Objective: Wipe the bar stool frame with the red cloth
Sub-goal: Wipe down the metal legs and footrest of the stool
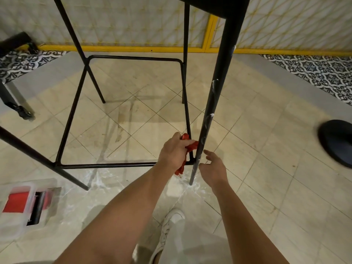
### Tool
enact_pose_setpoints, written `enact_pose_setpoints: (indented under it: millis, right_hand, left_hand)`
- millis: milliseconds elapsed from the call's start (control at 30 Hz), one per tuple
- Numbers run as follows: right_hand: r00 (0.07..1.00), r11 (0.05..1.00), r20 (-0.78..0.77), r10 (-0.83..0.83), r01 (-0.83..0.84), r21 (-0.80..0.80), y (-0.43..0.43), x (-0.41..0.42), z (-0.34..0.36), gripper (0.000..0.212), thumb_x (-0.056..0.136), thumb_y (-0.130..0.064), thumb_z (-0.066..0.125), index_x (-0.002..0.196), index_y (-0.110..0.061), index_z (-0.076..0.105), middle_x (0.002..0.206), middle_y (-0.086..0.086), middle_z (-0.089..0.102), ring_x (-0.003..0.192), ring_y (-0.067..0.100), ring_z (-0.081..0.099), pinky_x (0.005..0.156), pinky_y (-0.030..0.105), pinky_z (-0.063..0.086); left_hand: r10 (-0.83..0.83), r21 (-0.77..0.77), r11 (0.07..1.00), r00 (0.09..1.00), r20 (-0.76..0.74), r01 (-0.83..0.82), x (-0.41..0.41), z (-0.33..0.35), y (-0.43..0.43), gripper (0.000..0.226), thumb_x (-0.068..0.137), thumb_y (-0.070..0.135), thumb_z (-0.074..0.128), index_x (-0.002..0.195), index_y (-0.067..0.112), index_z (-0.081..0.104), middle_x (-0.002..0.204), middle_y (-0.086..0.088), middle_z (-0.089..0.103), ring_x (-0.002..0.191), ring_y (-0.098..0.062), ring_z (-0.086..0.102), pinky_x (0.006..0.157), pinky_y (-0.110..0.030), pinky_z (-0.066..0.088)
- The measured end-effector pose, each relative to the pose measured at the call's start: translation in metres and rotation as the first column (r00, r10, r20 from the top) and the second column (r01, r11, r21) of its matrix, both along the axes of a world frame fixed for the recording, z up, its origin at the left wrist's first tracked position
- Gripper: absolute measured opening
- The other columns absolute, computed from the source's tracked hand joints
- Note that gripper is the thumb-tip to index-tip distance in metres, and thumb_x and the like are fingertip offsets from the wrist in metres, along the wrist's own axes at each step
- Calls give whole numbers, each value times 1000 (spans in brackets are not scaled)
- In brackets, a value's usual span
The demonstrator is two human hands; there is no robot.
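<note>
Gripping red cloth (190,145) on stool frame (114,165), left hand (172,151); right hand (212,166) slack-fingered; red fabric (16,202) in box (11,229)

A clear plastic box (11,225) sits on the beige tiled floor (266,149) at lower left, with something red inside. White smears (102,180) streak the floor. A yellow rail (133,48) runs along the far wall, bordered by patterned black-and-white tiles (314,71). A dark round object (337,141) lies at right.
</note>
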State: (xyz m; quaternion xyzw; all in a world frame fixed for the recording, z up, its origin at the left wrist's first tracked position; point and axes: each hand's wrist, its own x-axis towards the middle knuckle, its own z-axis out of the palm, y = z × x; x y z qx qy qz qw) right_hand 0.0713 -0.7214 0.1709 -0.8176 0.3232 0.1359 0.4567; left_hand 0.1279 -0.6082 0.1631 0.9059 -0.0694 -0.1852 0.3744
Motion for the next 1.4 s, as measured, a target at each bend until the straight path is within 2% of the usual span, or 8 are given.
enact_pose_setpoints:
  millis: [133, 233, 433, 767, 967, 1100, 1233, 1400]
  right_hand:
    - [1000, 1000, 6, -10, 10, 6, -2, 1, -3, 55, 89, -7, 53, 140, -21, 40, 141, 4, 43, 119, 22, 49, 57, 14, 39]
    - [1000, 1000, 16, -14, 14, 2, -3, 0, -4, 57, 86, -5, 53, 139, -22, 41, 140, 5, 43, 120, 23, 49, 81, 25, 48]
    - [1000, 1000, 30, -7, 6, 8, -3, -1, -3, 57, 85, -5, 53, 139, -20, 42, 140, 6, 44, 112, 20, 54, 84, 26, 44]
    - [1000, 1000, 11, -6, 6, -13, -3, -1, -4, 56, 85, -6, 54, 138, -21, 42, 139, 5, 44, 121, 23, 49, 97, 36, 47]
    - [1000, 1000, 20, -7, 7, -9, -3, 0, -6, 57, 85, -5, 54, 138, -21, 42, 140, 4, 44, 114, 21, 53, 90, 30, 47]
    - [1000, 1000, 27, 9, -8, -16, -1, 0, -5, 54, 87, -11, 56, 138, -20, 42, 138, 5, 45, 121, 21, 49, 97, 34, 45]
    - [1000, 999, 13, 18, -18, -30, -1, -1, -5, 54, 86, -10, 56, 138, -20, 43, 138, 6, 46, 123, 22, 47, 99, 35, 44]
    - [1000, 999, -9, 3, -4, -33, -2, -3, -4, 55, 85, -6, 55, 137, -21, 44, 137, 6, 46, 123, 22, 46, 97, 33, 45]
  left_hand:
    - [-159, 98, 983, 987, 24, 156, 12, -6, 11, 29, 96, 26, 49, 123, 29, 60, 91, 7, 40, 86, -14, 49, 76, -20, 38]
    - [-274, 158, 951, 961, 33, 266, 21, 0, 11, 30, 96, 27, 49, 124, 32, 60, 96, 2, 39, 95, -23, 53, 80, -26, 42]
    - [50, 70, 996, 988, 144, -60, 31, 6, -4, 33, 98, 27, 46, 130, 31, 55, 113, -7, 45, 99, -24, 54, 85, -30, 48]
    - [-199, 106, 975, 980, 18, 196, 18, -6, 3, 27, 97, 19, 46, 120, 21, 61, 103, 0, 42, 94, -17, 49, 82, -23, 41]
    - [46, 63, 997, 998, 43, -49, 20, -1, -9, 28, 99, 22, 42, 125, 22, 54, 113, -4, 42, 93, -22, 54, 77, -27, 46]
    - [-49, 122, 991, 999, 2, 49, 16, 0, -11, 33, 96, 16, 46, 127, 25, 51, 117, -7, 45, 98, -28, 56, 86, -35, 52]
    - [-195, 132, 971, 980, -43, 199, 16, 8, 1, 37, 92, 6, 47, 123, 22, 59, 110, -4, 57, 87, -16, 52, 77, -23, 45]
    - [-288, 246, 925, 956, -49, 291, -1, 16, -1, 30, 93, 18, 53, 122, 22, 60, 112, -5, 50, 90, -20, 53, 77, -26, 45]
